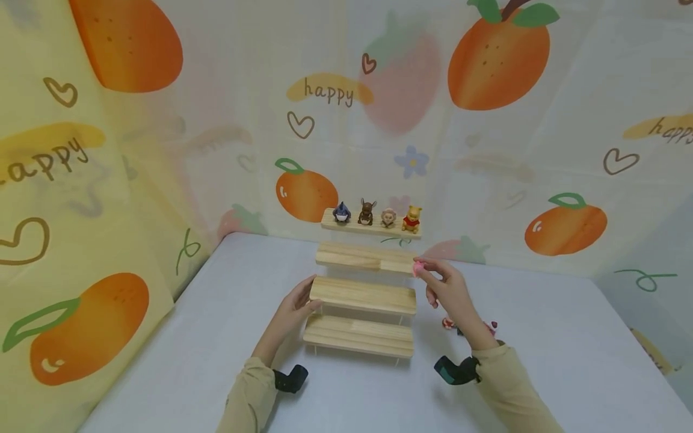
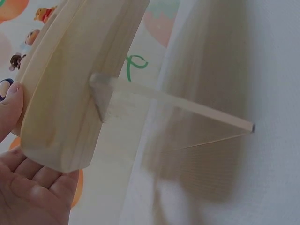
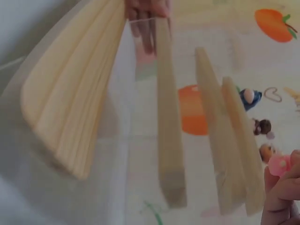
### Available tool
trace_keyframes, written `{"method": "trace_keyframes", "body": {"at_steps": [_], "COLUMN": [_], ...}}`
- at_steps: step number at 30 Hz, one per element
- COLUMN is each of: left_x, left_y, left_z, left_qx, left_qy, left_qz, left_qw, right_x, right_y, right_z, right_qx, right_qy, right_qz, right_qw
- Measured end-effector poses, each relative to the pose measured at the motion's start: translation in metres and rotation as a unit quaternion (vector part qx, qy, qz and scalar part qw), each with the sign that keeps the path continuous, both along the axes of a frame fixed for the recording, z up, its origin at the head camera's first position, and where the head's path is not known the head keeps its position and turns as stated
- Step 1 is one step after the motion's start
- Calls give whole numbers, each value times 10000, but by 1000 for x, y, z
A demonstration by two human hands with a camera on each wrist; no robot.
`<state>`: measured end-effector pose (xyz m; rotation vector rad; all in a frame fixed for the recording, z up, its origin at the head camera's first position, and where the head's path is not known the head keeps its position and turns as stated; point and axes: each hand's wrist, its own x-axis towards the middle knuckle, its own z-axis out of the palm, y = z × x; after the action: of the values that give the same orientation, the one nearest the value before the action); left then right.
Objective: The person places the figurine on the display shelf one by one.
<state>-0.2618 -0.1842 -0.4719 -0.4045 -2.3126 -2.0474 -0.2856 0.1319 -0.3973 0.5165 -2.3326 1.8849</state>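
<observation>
A wooden tiered display stand has several narrow shelves rising toward the back. My left hand holds the left end of the third shelf from the top, thumb at its front edge; in the left wrist view the fingers lie past the board's end. A small pink figurine is pinched between my right hand's thumb and fingertips, right at the right end of the second shelf from the top. In the right wrist view the pink figurine appears round, partly covered by fingers.
On the top shelf stand a blue figurine, a brown one with long ears, a pale round-headed one and a yellow bear in red. Small red and dark figurines lie on the white table, partly behind my right forearm.
</observation>
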Motion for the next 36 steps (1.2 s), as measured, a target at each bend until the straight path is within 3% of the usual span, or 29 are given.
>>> {"method": "trace_keyframes", "body": {"at_steps": [3, 14, 19, 23, 27, 32, 36], "left_x": [0, 1, 0, 5, 13, 13, 13], "left_y": [1, 0, 1, 4, 6, 5, 6], "left_z": [1, -2, -1, 12, 27, 28, 27], "left_qx": [0, 169, 127, 151, 83, 46, 88], "left_qy": [-4, -61, -14, -110, -155, -151, -170], "left_qz": [-1, -101, -62, -148, -212, -177, -117], "left_qw": [10000, 9998, 9999, 9997, 9996, 9997, 9997], "right_x": [4, -6, -5, 2, 1, 0, -8], "right_y": [-16, -71, -90, -103, -112, -124, -134], "right_z": [15, 15, 24, 37, 39, 43, 33], "right_qx": [-155, -713, -764, -636, -543, -410, -405], "right_qy": [-239, -408, -501, -570, -652, -655, -626], "right_qz": [-48, 93, 228, 107, -61, 23, 76], "right_qw": [9996, 9966, 9956, 9963, 9964, 9970, 9972]}}
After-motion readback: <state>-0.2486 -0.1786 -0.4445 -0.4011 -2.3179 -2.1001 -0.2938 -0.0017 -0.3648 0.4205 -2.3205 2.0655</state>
